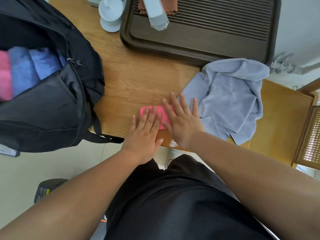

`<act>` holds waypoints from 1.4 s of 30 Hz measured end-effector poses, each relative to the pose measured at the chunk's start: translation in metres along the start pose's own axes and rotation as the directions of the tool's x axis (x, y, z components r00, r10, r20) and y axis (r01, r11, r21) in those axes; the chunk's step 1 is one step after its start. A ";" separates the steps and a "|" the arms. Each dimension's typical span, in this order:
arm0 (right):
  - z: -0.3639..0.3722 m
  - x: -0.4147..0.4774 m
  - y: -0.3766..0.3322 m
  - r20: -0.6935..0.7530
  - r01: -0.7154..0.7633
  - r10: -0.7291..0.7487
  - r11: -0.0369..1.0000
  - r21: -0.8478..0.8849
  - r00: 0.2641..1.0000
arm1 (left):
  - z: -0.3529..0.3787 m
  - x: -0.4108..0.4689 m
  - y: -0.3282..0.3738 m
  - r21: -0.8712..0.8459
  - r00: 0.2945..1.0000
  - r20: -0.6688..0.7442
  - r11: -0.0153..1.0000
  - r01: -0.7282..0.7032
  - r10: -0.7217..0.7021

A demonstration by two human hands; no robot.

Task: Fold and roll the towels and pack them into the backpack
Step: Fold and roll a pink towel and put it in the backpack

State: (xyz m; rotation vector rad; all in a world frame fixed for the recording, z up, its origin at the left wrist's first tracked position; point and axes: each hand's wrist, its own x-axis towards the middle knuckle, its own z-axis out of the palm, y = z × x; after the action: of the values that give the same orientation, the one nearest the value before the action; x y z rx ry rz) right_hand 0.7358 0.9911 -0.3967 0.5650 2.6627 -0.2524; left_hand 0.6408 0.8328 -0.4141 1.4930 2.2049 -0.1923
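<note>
We take this for a home tea corner. At our 12 o'clock a dark slatted tea tray (216, 23) sits on a wooden table (138, 75). A pale lidded cup (110, 9) stands at 11, a cane-backed chair (311, 135) at 3.

flat hands (145, 132) pressing pink towel (160, 112), seemingly folded

Wooden table (138, 80) (oak-toned), cane chair (310, 135), pale floor (17, 170).
</note>
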 end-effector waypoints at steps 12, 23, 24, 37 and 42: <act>0.023 0.006 0.013 -0.055 0.053 -0.049 0.996 0.073 0.997 | -0.031 0.031 -0.005 -0.304 0.975 -0.173 0.949 0.084 -0.142; 0.024 0.009 0.020 -0.112 0.109 -0.083 0.964 0.244 0.990 | -0.010 0.042 -0.013 -0.171 0.985 -0.130 0.981 0.089 -0.112; 0.022 0.009 0.021 -0.123 0.113 -0.082 0.957 0.268 0.989 | -0.014 0.042 -0.014 -0.157 0.988 -0.110 0.983 0.092 -0.110; -0.059 -0.020 0.035 -0.110 0.145 -0.102 0.845 0.514 0.989 | -0.095 -0.001 0.014 -0.427 0.948 -0.119 0.877 0.219 -0.295; -0.106 -0.030 0.043 -0.095 0.066 0.042 0.455 0.888 0.995 | -0.143 -0.033 0.024 -0.734 0.894 -0.022 0.614 0.291 -0.448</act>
State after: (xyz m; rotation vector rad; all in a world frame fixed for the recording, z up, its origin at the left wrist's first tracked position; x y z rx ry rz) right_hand 0.7417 1.0461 -0.2923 0.8586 2.4143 -1.7589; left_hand 0.6294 0.8675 -0.2697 0.6189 2.3103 0.6706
